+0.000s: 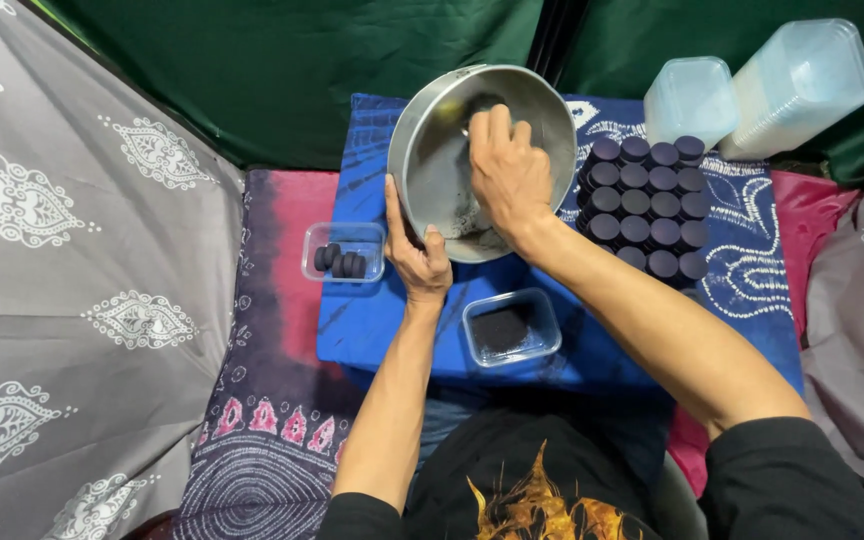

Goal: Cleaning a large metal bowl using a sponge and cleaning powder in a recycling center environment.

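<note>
A tilted pan [432,150] sits centre; stacked discs [647,205] lie to its right, one small tub [343,251] to its left, another tub [511,327] before it.

From my remote seat I see dark green fabric [282,70] hanging as the back wall, grey cloth with white paisley print [62,250] draped on the left and at the right edge, and a blue batik cloth [372,320] over a red-and-purple patterned one [272,400], all evenly lit.
</note>
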